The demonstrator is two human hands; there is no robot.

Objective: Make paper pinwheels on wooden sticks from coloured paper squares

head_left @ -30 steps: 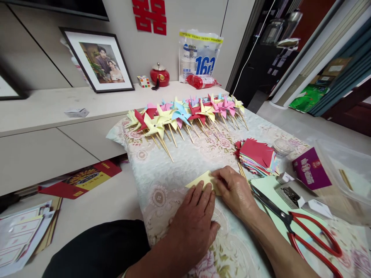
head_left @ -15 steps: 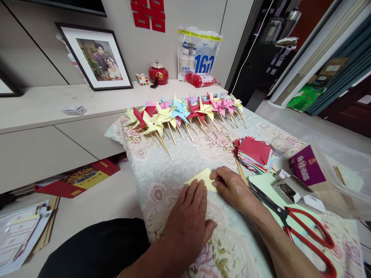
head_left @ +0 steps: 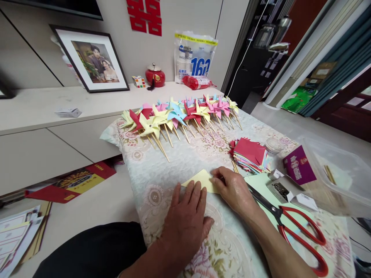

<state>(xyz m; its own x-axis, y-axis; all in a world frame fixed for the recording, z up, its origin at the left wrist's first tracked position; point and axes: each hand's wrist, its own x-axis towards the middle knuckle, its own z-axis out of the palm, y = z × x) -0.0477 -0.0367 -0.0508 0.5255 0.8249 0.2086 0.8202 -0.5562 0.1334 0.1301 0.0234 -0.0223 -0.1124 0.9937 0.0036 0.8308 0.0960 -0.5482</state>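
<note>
A pale yellow sheet of paper (head_left: 202, 177) lies on the flowered tablecloth, its near edge covered by my fingers. My left hand (head_left: 187, 216) rests flat on that edge, fingers stretched and a little apart. At the paper's right corner, my right hand (head_left: 230, 187) pinches it between thumb and curled fingers. Just right of my right wrist lie large scissors (head_left: 278, 214) with red handles, on a pale green sheet (head_left: 257, 181). Beyond my right hand is a stack of cut coloured paper (head_left: 251, 152), red on top, with thin wooden sticks (head_left: 235, 166) beside it.
Many paper pinwheels (head_left: 176, 114) on sticks lie along the table's far side. A small open box of metal pieces (head_left: 281, 189), a round clear container (head_left: 274, 146) and a clear plastic bin (head_left: 348, 173) stand at the right. A framed photo (head_left: 92, 58) leans on the back cabinet.
My left hand has slid slightly back toward me, its fingers spreading and uncovering more of the yellow paper. My right hand keeps its pinch at the corner. The view has shifted slightly.
</note>
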